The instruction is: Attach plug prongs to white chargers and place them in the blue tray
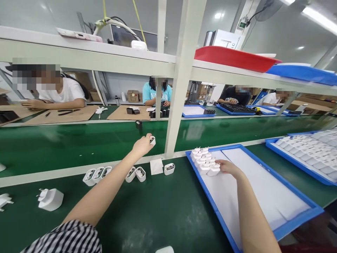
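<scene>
My left hand reaches out over the green conveyor belt, its fingers closed round a white charger housing whose open end shows parts inside. In the blue-rimmed tray at the right, my right hand has its fingertips on a white plug charger, the nearest right one of a small group of plug chargers standing prongs up. Several open white housings stand along the bench's far edge, and one housing is beside a white paper square.
A white plug charger lies at the left of the green bench. An upright post rises between my hands to a shelf holding a red tray. A filled tray is at far right. Several people sit across the belt.
</scene>
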A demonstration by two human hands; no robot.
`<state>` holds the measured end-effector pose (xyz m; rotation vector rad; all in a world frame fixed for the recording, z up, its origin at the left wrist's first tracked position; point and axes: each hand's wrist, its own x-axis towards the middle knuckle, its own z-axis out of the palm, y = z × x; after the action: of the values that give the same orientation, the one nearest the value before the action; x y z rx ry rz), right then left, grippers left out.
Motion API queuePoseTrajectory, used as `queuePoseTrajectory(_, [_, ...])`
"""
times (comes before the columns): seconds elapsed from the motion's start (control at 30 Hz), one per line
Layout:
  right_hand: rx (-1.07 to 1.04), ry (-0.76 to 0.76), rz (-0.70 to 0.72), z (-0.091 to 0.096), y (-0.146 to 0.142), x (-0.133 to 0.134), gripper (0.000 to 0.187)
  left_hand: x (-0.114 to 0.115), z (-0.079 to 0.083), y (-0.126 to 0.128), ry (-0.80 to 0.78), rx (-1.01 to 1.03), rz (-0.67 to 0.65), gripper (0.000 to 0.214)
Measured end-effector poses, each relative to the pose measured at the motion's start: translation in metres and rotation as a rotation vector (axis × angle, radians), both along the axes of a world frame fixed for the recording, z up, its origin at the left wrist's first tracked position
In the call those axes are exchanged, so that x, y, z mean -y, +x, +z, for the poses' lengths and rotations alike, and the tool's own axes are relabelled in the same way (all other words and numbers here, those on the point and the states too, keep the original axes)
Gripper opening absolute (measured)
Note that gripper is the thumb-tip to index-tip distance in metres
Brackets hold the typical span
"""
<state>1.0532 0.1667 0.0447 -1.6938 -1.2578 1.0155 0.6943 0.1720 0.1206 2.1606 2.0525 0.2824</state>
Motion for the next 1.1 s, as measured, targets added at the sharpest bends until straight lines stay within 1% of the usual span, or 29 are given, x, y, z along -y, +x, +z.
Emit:
queuePoseTrajectory(0.03, [0.046, -0.047, 0.042, 0.002, 0.002, 0.004, 0.024, 0.02, 0.002, -0.007, 0.002, -0.016, -0.023, 0.044])
queuePoseTrajectory(0.07, [0.091, -0.086, 0.085, 0.005, 0.002, 0.007, 0.031, 0.042, 0.001, -0.015, -0.007, -0.035, -0.045, 0.046])
queuePoseTrajectory(0.1, [0.13, -0.115, 0.127, 0.006, 0.001, 0.009, 0.038, 0.064, -0.004, -0.023, -0.031, -0.086, -0.08, 0.046])
queuePoseTrajectory(0.17, [0.191, -0.145, 0.208, 0.009, -0.006, 0.011, 0.048, 0.103, -0.022, -0.039, -0.106, -0.167, -0.072, 0.045])
queuePoseTrajectory(0.23, [0.23, -0.137, 0.27, 0.008, -0.015, 0.01, 0.051, 0.132, -0.047, -0.054, -0.223, -0.226, -0.014, 0.046])
queuePoseTrajectory(0.3, [0.255, -0.109, 0.297, 0.007, -0.024, 0.011, 0.055, 0.145, -0.07, -0.069, -0.287, -0.262, 0.062, 0.045])
queuePoseTrajectory(0.37, [0.293, -0.094, 0.308, 0.006, -0.03, 0.011, 0.058, 0.148, -0.083, -0.082, -0.266, -0.283, 0.126, 0.045])
queuePoseTrajectory(0.43, [0.342, -0.096, 0.305, 0.008, -0.034, 0.013, 0.058, 0.149, -0.083, -0.089, -0.175, -0.307, 0.178, 0.045])
queuePoseTrajectory(0.5, [0.402, -0.113, 0.28, 0.013, -0.035, 0.015, 0.059, 0.154, -0.076, -0.087, -0.066, -0.295, 0.193, 0.047])
queuePoseTrajectory(0.53, [0.441, -0.128, 0.255, 0.017, -0.035, 0.017, 0.062, 0.159, -0.072, -0.082, -0.022, -0.256, 0.164, 0.05])
queuePoseTrajectory(0.57, [0.486, -0.145, 0.223, 0.022, -0.035, 0.02, 0.067, 0.166, -0.069, -0.075, -0.005, -0.187, 0.099, 0.054])
queuePoseTrajectory(0.6, [0.532, -0.159, 0.189, 0.028, -0.035, 0.026, 0.071, 0.174, -0.068, -0.065, -0.026, -0.089, 0.001, 0.061])
queuePoseTrajectory(0.63, [0.574, -0.167, 0.154, 0.034, -0.036, 0.033, 0.075, 0.183, -0.069, -0.053, -0.084, 0.028, -0.115, 0.073])
queuePoseTrajectory(0.7, [0.664, -0.168, 0.125, 0.046, -0.04, 0.055, 0.075, 0.201, -0.08, -0.027, -0.238, 0.257, -0.317, 0.103])
queuePoseTrajectory(0.73, [0.711, -0.17, 0.142, 0.051, -0.045, 0.069, 0.072, 0.209, -0.089, -0.013, -0.294, 0.351, -0.377, 0.115])
queuePoseTrajectory(0.77, [0.764, -0.184, 0.186, 0.055, -0.05, 0.084, 0.068, 0.215, -0.099, 0.0, -0.319, 0.428, -0.409, 0.12])
queuePoseTrajectory(0.8, [0.805, -0.211, 0.237, 0.058, -0.056, 0.099, 0.062, 0.219, -0.108, 0.011, -0.316, 0.489, -0.425, 0.119])
queuePoseTrajectory(0.87, [0.814, -0.284, 0.346, 0.06, -0.068, 0.126, 0.054, 0.217, -0.123, 0.031, -0.275, 0.582, -0.444, 0.101])
queuePoseTrajectory(0.93, [0.689, -0.353, 0.438, 0.057, -0.075, 0.147, 0.051, 0.206, -0.129, 0.047, -0.241, 0.657, -0.457, 0.078])
queuePoseTrajectory(1.0, [0.529, -0.37, 0.507, 0.051, -0.075, 0.158, 0.05, 0.186, -0.124, 0.065, -0.22, 0.731, -0.475, 0.063])
queuePoseTrajectory(1.03, [0.471, -0.347, 0.515, 0.048, -0.072, 0.16, 0.049, 0.175, -0.119, 0.076, -0.198, 0.765, -0.493, 0.058])
queuePoseTrajectory(1.1, [0.411, -0.249, 0.448, 0.042, -0.063, 0.157, 0.046, 0.15, -0.106, 0.103, -0.122, 0.814, -0.548, 0.053])
